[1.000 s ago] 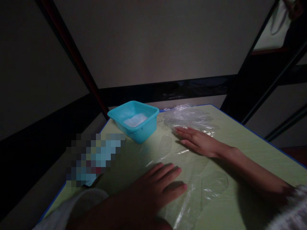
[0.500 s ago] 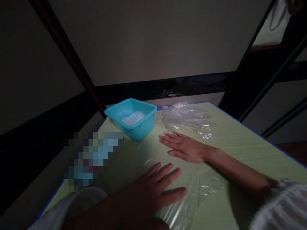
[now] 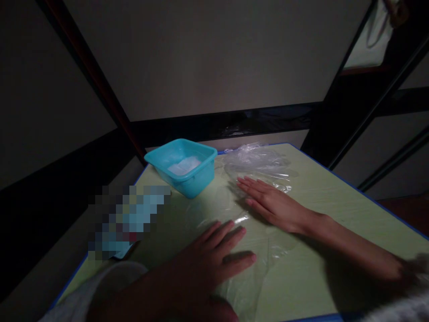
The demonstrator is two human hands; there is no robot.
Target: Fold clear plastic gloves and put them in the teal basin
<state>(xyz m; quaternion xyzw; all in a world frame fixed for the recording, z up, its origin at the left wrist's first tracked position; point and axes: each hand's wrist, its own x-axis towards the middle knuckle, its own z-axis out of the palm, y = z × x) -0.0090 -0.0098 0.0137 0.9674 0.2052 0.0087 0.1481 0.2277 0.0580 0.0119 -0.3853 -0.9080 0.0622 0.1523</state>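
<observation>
A clear plastic bag or sheet (image 3: 250, 264) lies spread over the pale green tabletop in front of me. My left hand (image 3: 214, 259) rests on its near left part, fingers spread and pointing right. Farther off, my right hand (image 3: 273, 203) is stretched out with its fingers close together, just above or lightly on the film; I cannot tell whether it touches. Past its fingertips lies a crumpled heap of clear plastic bags (image 3: 258, 158). Neither hand grips anything.
A turquoise plastic basin (image 3: 197, 181) with a white item (image 3: 184, 165) inside stands at the table's far left corner. A blurred-out light-blue object (image 3: 134, 219) lies along the left edge. Cabinet panels (image 3: 201, 58) rise behind the blue-edged table (image 3: 321, 192).
My right hand has shifted right and a little up off the film, near the heap. The left hand stays about where it was. The view has turned slightly.
</observation>
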